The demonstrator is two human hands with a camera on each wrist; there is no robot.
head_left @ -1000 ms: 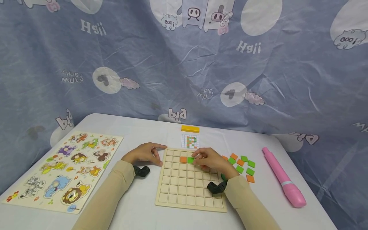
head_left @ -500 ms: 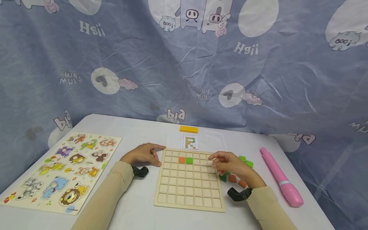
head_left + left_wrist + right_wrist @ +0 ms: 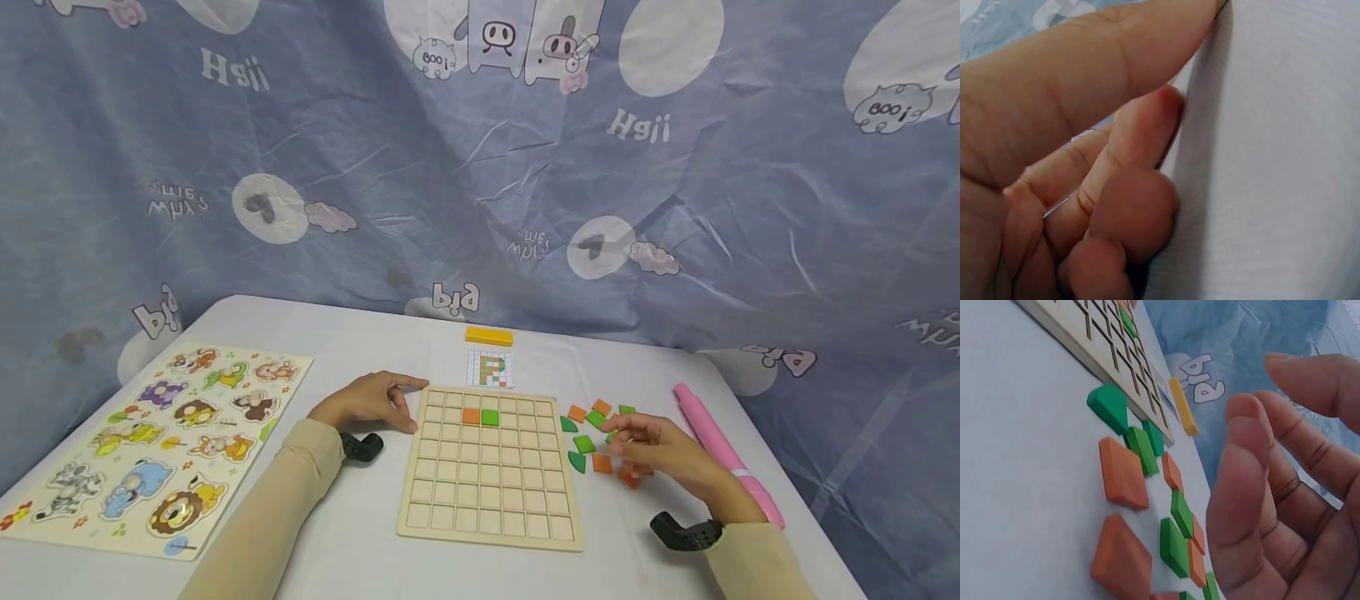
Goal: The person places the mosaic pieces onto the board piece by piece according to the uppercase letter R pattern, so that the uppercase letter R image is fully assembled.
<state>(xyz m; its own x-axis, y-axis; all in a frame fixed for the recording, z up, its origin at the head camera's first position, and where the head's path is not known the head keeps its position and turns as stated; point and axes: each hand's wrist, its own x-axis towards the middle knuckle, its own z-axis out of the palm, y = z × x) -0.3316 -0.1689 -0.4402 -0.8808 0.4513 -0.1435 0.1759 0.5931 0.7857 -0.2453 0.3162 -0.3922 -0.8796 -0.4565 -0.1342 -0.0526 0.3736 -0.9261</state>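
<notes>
On the desk [image 3: 360,533] we see the grid board [image 3: 491,475] in the middle, with the animal puzzle [image 3: 161,446] to its left. Loose tiles [image 3: 592,437] lie right of the board and the marker [image 3: 720,450] beyond them. The pattern card [image 3: 490,368] lies behind the board.

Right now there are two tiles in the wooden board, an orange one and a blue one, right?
Not quite. The wooden board holds two tiles, but beside the orange tile sits a green tile, not a blue one. The head view shows it.

Head looks down; wrist views sit close above the table [image 3: 360,533].
</notes>
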